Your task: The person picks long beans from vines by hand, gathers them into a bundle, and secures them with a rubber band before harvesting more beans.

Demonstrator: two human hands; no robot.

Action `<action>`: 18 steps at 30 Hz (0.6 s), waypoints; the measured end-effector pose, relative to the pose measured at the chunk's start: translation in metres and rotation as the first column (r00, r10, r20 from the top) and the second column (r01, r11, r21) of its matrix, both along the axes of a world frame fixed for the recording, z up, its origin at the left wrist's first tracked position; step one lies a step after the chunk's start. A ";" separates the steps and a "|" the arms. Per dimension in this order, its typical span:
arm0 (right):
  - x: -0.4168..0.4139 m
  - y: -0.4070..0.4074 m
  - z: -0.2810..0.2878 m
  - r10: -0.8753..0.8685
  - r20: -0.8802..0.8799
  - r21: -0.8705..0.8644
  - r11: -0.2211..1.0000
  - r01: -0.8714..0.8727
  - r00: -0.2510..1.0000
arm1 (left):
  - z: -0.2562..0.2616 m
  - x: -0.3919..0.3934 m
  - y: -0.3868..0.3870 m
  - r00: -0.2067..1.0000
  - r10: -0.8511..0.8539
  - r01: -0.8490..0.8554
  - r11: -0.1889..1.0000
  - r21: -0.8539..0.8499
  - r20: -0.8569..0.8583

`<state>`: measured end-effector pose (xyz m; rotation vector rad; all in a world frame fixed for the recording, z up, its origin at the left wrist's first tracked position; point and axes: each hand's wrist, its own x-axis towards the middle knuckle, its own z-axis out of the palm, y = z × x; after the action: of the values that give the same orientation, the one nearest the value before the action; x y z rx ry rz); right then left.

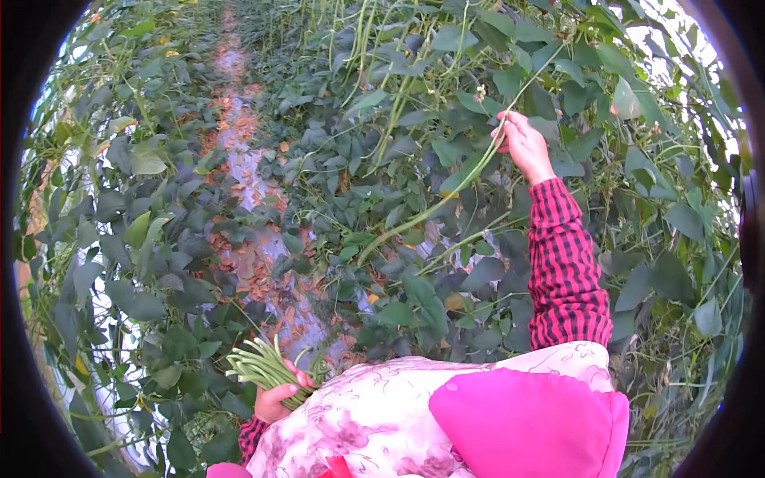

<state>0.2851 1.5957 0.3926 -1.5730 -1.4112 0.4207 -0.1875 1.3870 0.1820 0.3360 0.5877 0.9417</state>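
My right hand (519,140) is raised among the vines at the upper right, its fingers closed on the upper part of long green yardlong beans (439,206). These pods hang down and to the left from the fingers, and a thin stalk runs up from them into the leaves. Low at the left, beside my body, my left hand (281,394) grips a thick bundle of picked yardlong beans (263,367), their ends fanned out to the left. The rest of that bundle is hidden behind the patterned garment. More long pods (394,113) hang from the vines left of my right hand.
Leafy bean vines (143,239) stand on the left and dense vines (669,251) on the right. Between them runs a narrow ground strip (239,155) with pale sheeting and dry brown leaves. Bright pink cloth (532,418) covers part of the lower view.
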 end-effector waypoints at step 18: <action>0.004 -0.082 -0.240 -0.421 -0.785 -0.139 0.834 0.534 0.454 | -0.009 0.000 -0.009 0.999 -0.053 0.053 0.997 -0.048 -0.003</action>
<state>0.2890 1.5134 0.1530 -1.3191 -0.2458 0.5682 -0.1876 1.3783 0.1730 0.3096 0.6019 0.8748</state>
